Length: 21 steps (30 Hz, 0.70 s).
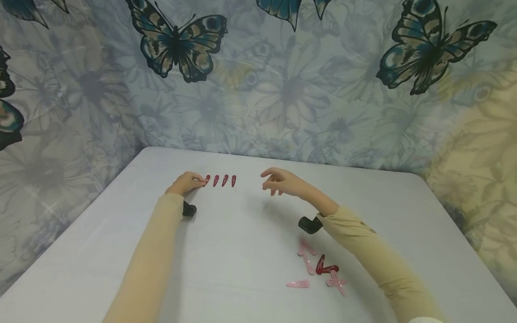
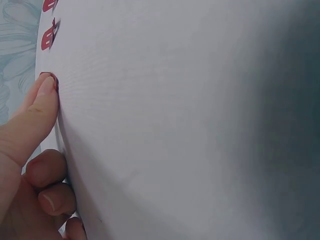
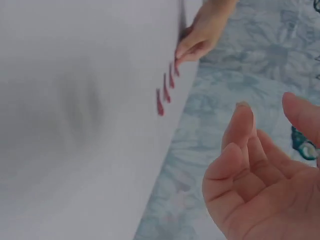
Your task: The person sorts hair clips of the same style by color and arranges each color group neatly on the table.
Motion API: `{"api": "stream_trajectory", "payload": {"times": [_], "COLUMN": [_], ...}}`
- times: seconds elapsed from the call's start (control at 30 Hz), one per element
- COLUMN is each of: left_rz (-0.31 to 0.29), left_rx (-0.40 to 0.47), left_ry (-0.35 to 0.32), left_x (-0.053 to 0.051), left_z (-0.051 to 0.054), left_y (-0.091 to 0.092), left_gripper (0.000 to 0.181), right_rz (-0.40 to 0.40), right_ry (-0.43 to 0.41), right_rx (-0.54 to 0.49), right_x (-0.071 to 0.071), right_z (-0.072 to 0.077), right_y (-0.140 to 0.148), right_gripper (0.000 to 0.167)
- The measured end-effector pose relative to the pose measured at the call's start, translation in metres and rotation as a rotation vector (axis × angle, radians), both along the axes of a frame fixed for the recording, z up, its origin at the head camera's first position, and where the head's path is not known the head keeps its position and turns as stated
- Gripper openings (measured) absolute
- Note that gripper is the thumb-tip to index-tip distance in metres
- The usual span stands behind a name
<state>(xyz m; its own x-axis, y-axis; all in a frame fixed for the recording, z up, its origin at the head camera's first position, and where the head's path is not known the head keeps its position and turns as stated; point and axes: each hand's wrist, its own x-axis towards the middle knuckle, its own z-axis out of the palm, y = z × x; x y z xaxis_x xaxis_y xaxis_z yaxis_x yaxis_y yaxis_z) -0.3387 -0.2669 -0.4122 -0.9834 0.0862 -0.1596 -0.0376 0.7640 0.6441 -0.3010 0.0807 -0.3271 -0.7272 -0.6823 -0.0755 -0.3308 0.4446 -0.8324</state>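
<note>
Near the far edge of the white table, several dark red snap hair clips (image 1: 225, 181) stand in a short row. My left hand (image 1: 186, 182) pinches the leftmost red hair clip (image 1: 207, 178) between thumb and fingertips; in the left wrist view the fingertips cover most of it, and the other fingers are bent. To the right of the row my right hand (image 1: 284, 183) hovers above the table with nothing in it. Its fingers (image 3: 239, 125) are loosely bent, with the thumb apart, in the right wrist view.
Closer to the front right, several pink hair clips (image 1: 297, 284) lie scattered, some overlapping, with red hair clips (image 1: 320, 264) among them, left of the right sleeve (image 1: 375, 255). Behind the white table (image 1: 234, 251) hangs cloth (image 1: 291, 98) printed with butterflies and flowers.
</note>
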Motion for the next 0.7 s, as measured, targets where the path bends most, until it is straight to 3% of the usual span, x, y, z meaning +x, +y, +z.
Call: {"api": "stream_trajectory", "payload": {"times": [0.07,0.17,0.2,0.23,0.33,0.37,0.43,0.53,0.6,0.67,0.7], "left_rz": [0.033,0.012,0.000,-0.025,-0.052,-0.055,-0.068,-0.077,-0.084,-0.080,-0.066], "left_rx": [-0.013,0.008,0.017,0.036,0.055,0.056,0.062,0.062,0.061,0.058,0.052], "left_ry": [-0.032,0.005,0.015,0.058,0.081,0.082,0.096,0.099,0.108,0.109,0.088], "left_x": [0.009,0.008,0.004,-0.005,-0.032,-0.038,-0.040,-0.030,-0.014,-0.005,0.005], "left_z": [0.012,0.010,0.005,-0.008,-0.038,-0.044,-0.049,-0.038,-0.020,-0.009,0.002], "left_y": [0.007,0.004,0.001,-0.007,-0.025,-0.029,-0.031,-0.024,-0.015,-0.009,-0.002], "left_gripper": [0.027,0.026,0.026,0.025,0.029,0.031,0.028,0.027,0.024,0.026,0.026], "right_rz": [0.018,0.054,0.055,0.054,0.029,0.018,0.003,0.011,0.018,0.019,0.012], "right_ry": [0.031,0.085,0.104,0.123,0.172,0.190,0.215,0.235,0.245,0.258,0.267], "right_rx": [-0.005,0.000,0.006,0.014,0.038,0.049,0.072,0.096,0.102,0.099,0.098], "right_x": [0.010,0.029,0.035,0.040,0.057,0.062,0.073,0.088,0.096,0.103,0.107], "right_z": [0.004,0.009,0.010,0.011,0.011,0.010,0.008,0.003,0.001,0.000,-0.001], "right_y": [0.015,0.038,0.046,0.054,0.075,0.081,0.092,0.103,0.107,0.112,0.113], "right_gripper": [0.036,0.034,0.033,0.032,0.028,0.027,0.024,0.021,0.020,0.019,0.019]}}
